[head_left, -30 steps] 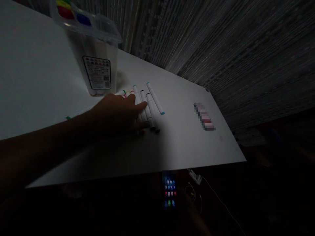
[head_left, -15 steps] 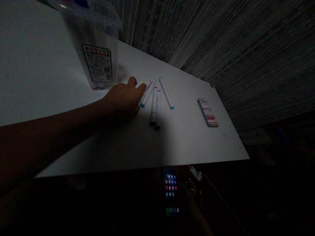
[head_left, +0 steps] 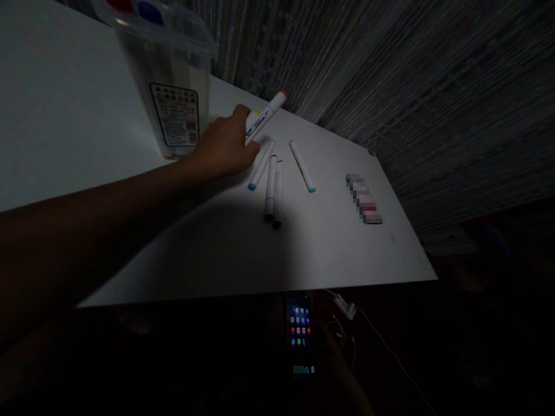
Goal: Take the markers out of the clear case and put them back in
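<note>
My left hand (head_left: 229,141) is closed around white markers just above the table. One has an orange-red cap (head_left: 283,94); another shows a yellow end (head_left: 255,113). Right below the fingers lies a marker with a blue end (head_left: 262,166). Two dark-capped markers, one (head_left: 270,188) and its neighbour (head_left: 278,193), lie side by side. Farther right rests another blue-ended marker (head_left: 302,166). Under the table edge, my right hand (head_left: 332,346), very dark, grips a lit phone (head_left: 300,332); its fingers barely show.
A tall clear plastic container (head_left: 182,63) with a label stands by my left wrist, red and blue parts at its top. A pixelated object (head_left: 365,199) lies to the right on the white table (head_left: 338,248). A pleated curtain (head_left: 368,69) hangs behind. Below are a power strip (head_left: 346,306) and cables.
My left hand has lifted the orange-red-capped and yellow-ended markers up off the table. The right-hand blue-ended marker now lies slightly farther right. My right hand and phone stay about the same.
</note>
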A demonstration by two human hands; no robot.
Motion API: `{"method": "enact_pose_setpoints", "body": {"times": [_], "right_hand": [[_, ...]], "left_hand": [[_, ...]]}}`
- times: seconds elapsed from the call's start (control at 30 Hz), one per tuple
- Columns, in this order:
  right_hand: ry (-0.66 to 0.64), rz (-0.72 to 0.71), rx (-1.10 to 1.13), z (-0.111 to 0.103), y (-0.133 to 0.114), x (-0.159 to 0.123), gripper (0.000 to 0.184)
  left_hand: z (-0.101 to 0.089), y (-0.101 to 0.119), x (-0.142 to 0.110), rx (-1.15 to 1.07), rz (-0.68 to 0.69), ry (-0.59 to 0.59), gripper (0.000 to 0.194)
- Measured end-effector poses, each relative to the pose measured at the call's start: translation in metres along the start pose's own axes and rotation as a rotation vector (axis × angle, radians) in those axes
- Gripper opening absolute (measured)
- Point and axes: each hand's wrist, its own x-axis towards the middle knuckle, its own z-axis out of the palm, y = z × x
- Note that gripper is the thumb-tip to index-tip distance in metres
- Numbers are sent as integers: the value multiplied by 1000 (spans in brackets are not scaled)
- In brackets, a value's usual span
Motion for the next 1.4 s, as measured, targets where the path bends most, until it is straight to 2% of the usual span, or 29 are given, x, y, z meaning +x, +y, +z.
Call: {"method": "enact_pose_setpoints", "body": {"times": [0.13, 0.23, 0.43, 0.7, 0.9, 1.03, 1.2, 1.3, 1.4], "right_hand": [[15, -1, -3, -1, -2, -1, 30], [22, 3, -5, -2, -2, -2, 30], [18, 17, -15, 1, -3, -3, 29], [11, 30, -33, 2, -7, -6, 27], [17, 21, -43, 1, -8, -5, 28], [28, 8, -46, 4, -8, -6, 28], [32, 10, -51, 10, -5, -6, 29], [31, 12, -53, 12, -3, -5, 30], [32, 7, -55, 11, 0, -3, 29]], "left_hand": [[3, -3, 7, -61, 15, 65, 40], [2, -5, 5, -192, 36, 105, 36], [-3, -5, -9, -494, 145, 137, 47], [-2, -9, -7, -417, 166, 148, 37], [-1, -5, -9, -576, 168, 242, 37], [-3, -4, -8, -541, 66, 164, 44], [-9, -2, -9, -354, -4, -53, 39], [-9, -7, -10, -337, -21, -167, 38], [-8, -19, -7, -319, -17, -192, 42]]}}
